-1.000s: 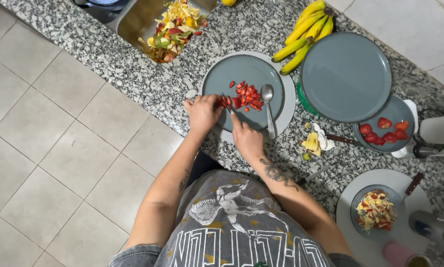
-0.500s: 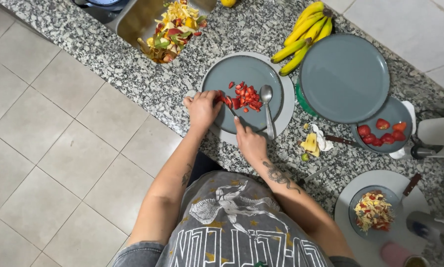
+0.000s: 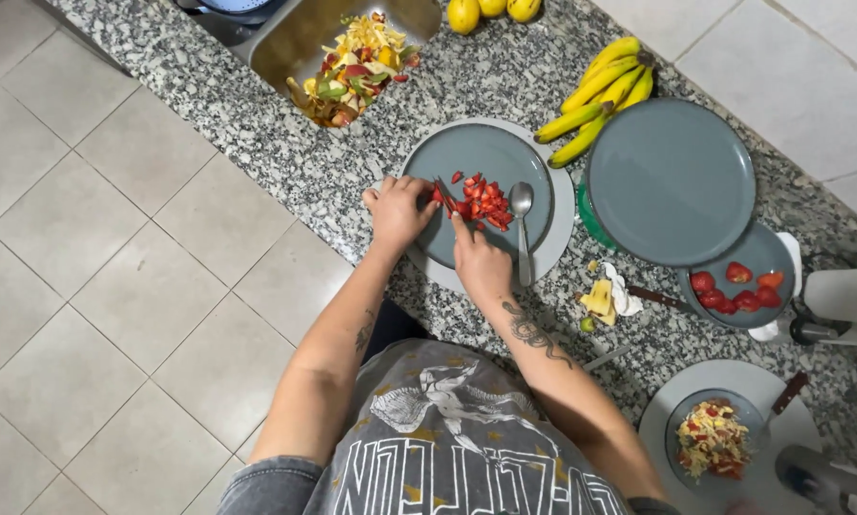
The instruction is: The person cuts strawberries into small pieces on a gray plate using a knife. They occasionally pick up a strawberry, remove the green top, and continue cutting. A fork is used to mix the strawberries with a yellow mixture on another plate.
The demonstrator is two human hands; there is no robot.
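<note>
A grey plate (image 3: 485, 157) lies on the granite counter, with a pile of chopped red strawberry pieces (image 3: 480, 201) on it and a metal spoon (image 3: 522, 224) resting at its right side. My left hand (image 3: 397, 212) presses its fingertips on a strawberry piece at the plate's left edge. My right hand (image 3: 480, 264) grips a knife whose blade points up into the red pieces next to my left fingers. The handle is hidden in my fist.
A sink (image 3: 352, 52) holds fruit peels. Bananas (image 3: 602, 95) and lemons (image 3: 485, 11) lie at the back. A large empty grey plate (image 3: 671, 181), a plate of whole strawberries (image 3: 738, 286), a bowl of fruit salad (image 3: 712, 441) and scraps (image 3: 605, 298) sit right.
My hands stay at the plate, the knife shifting slightly among the strawberry pieces. The pile looks a little more spread.
</note>
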